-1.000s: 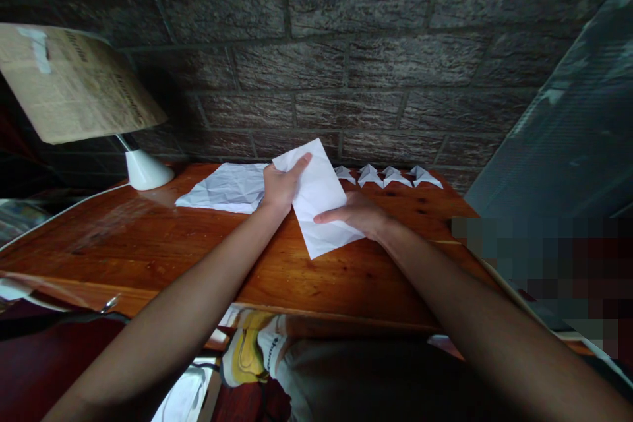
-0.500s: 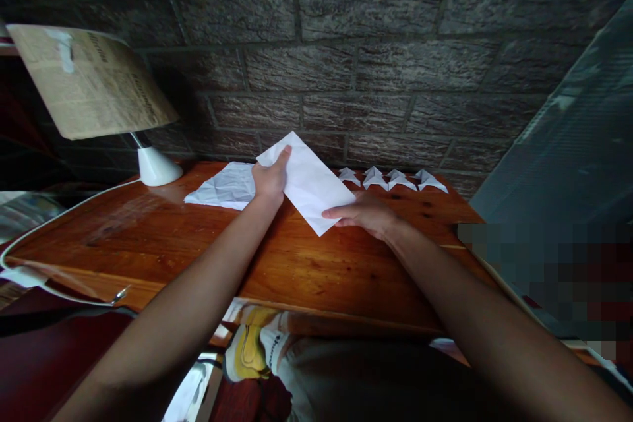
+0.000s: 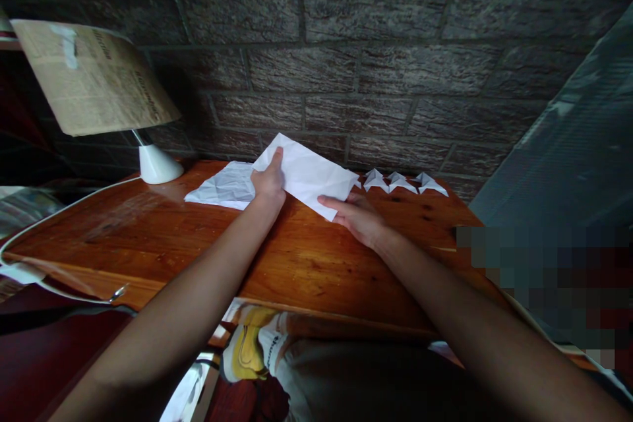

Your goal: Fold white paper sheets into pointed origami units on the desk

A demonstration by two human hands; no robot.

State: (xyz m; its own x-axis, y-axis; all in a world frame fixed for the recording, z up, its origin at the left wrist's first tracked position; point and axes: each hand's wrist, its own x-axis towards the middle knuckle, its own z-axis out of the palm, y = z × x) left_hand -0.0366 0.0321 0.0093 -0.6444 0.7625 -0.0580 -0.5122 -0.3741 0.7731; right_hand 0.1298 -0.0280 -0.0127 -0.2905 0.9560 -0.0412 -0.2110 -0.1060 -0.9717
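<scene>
Holding step, I'd say: my left grip and right grip both pinch paper; next move calls for steady support.

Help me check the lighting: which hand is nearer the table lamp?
Left. The left hand is right of the table lamp; the right hand is farther right. Both hold white paper.

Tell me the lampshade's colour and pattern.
The lampshade is brownish tan with dark printed lettering, best seen in the head view.
</scene>
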